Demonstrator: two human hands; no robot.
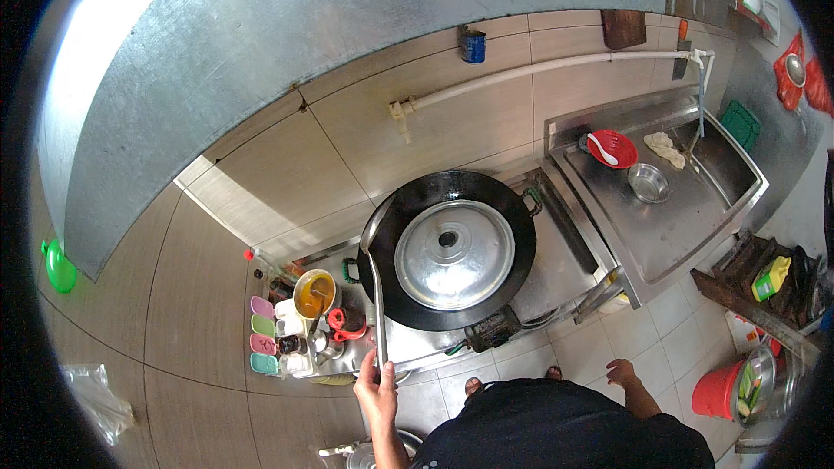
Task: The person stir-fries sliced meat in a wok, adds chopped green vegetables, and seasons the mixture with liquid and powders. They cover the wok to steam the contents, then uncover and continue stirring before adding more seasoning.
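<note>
My left hand grips the end of a long-handled metal ladle. The ladle's bowl lies over the left rim of a large black wok; whether it touches the rim I cannot tell. A round aluminium lid with a black knob sits inside the wok and hides what is under it. My right hand hangs at my side over the tiled floor, its fingers loosely apart and holding nothing.
Left of the wok stand a pot of yellow-orange liquid, a red-lidded jar and colourful seasoning boxes. A steel sink at right holds a red bowl and a metal bowl. A metal hood hangs overhead.
</note>
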